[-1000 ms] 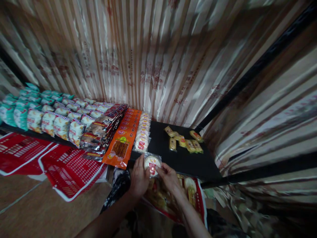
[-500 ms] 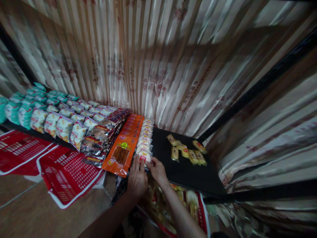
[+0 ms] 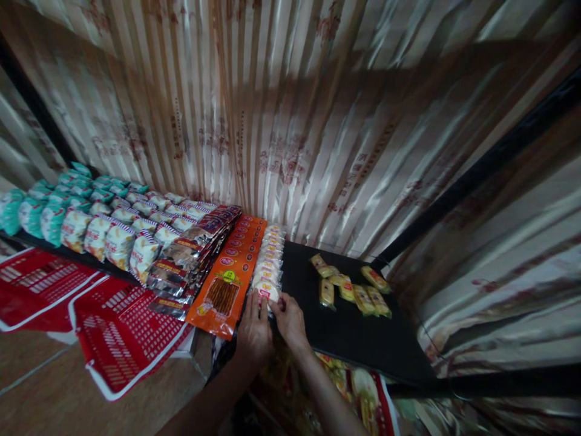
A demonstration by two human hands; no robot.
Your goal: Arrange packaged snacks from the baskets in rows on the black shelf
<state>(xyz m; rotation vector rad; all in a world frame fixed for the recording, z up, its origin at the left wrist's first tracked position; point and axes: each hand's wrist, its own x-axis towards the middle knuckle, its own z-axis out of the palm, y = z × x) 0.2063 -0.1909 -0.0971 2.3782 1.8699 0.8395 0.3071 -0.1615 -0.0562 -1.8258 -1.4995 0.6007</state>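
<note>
Small clear packets of round white crackers [image 3: 267,266] stand in a narrow row running from the curtain to the front edge of a black shelf [image 3: 313,330]. My left hand [image 3: 254,333] lies at the near end of the row, its fingers stretched out against the front cracker packet [image 3: 264,295]. On that packet's right side is my right hand [image 3: 290,321], thumb and forefinger bent together at its edge. Directly left of the row lies a flat orange snack bag [image 3: 227,272]. Loose yellow-wrapped snacks [image 3: 345,287] lie on the shelf to the right.
Brown silver-edged packets [image 3: 181,260], white bags [image 3: 120,245] and green bags [image 3: 52,221] fill the shelf leftward. Red baskets [image 3: 131,333] stand below, and another basket [image 3: 388,399] with snacks sits under my arms. Dark posts [image 3: 476,175] and a curtain [image 3: 290,121] border the shelf.
The view has tilted slightly, so the shelf and its snacks appear a little lower. Both hands remain at the front cracker packet, with only a small shift of the right fingers.
</note>
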